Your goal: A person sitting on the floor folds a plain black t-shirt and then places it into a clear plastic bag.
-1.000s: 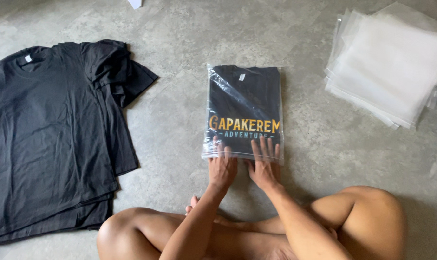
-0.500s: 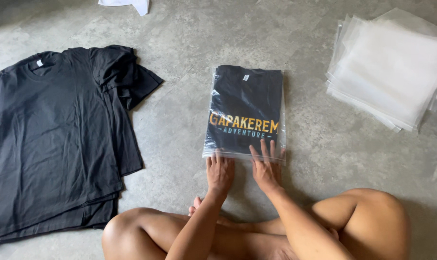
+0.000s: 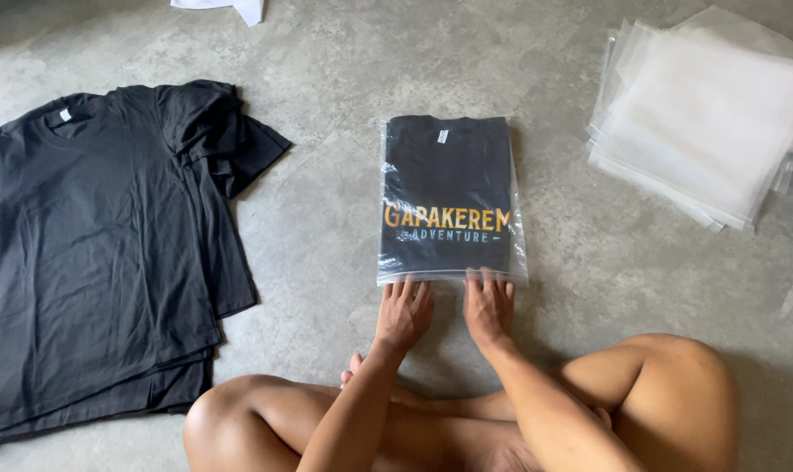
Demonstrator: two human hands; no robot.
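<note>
A pile of black shirts (image 3: 99, 253) lies left on the floor (image 3: 326, 227). The bagged shirt (image 3: 449, 197) lies flat at centre; left hand (image 3: 403, 313) and right hand (image 3: 489, 306) press its near edge with flat, open fingers, gripping nothing. It seems light, soft and slippery, best held by both side edges. Clear bags (image 3: 706, 122) are stacked right.

A pile of black T-shirts (image 3: 99, 262) lies flat on the grey floor (image 3: 326, 218), far to the left. The top shirt is spread out, and its sleeve is folded over. A small white tag sits at its neck. More shirts peek out under it at the bottom edge.

A stack of clear plastic bags (image 3: 706, 118) lies at the top right. The bags are a bit slid apart, so their edges show.

A piece of white cloth (image 3: 226, 7) sits at the very top edge, partly cut off.
</note>
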